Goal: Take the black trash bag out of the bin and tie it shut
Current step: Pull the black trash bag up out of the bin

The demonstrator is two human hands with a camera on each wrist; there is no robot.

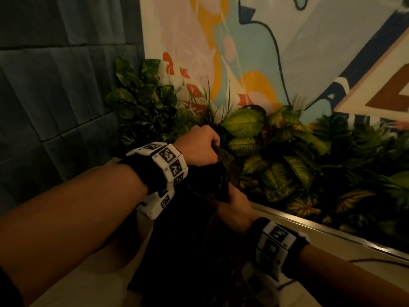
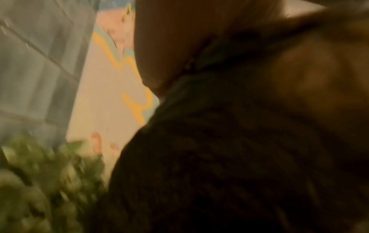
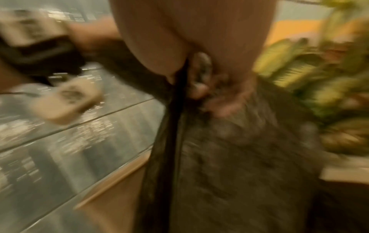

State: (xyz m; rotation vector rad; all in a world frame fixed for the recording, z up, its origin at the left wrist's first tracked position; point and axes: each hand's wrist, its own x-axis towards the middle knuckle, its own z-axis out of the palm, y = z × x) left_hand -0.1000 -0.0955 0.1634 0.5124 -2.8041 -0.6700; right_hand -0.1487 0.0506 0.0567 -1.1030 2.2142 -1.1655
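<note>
The black trash bag (image 1: 188,240) hangs in front of me, its top drawn up into a twisted strip (image 1: 223,171). My left hand (image 1: 201,147) is fisted round the upper end of that strip. Just below, my right hand (image 1: 234,209) grips the gathered neck. In the right wrist view the bag (image 3: 229,165) hangs down dark and crinkled from the curled fingers (image 3: 225,97), and a thin black strip (image 3: 177,94) runs past the thumb. The left wrist view is blurred, filled by the dark bag (image 2: 219,157). No bin is in view.
A bed of green and yellow plants (image 1: 276,156) lies right behind the bag, edged by a metal rail (image 1: 321,229). A painted mural wall (image 1: 243,52) rises behind it, and grey panelled wall (image 1: 55,85) stands to the left. Pale floor (image 1: 88,273) lies below.
</note>
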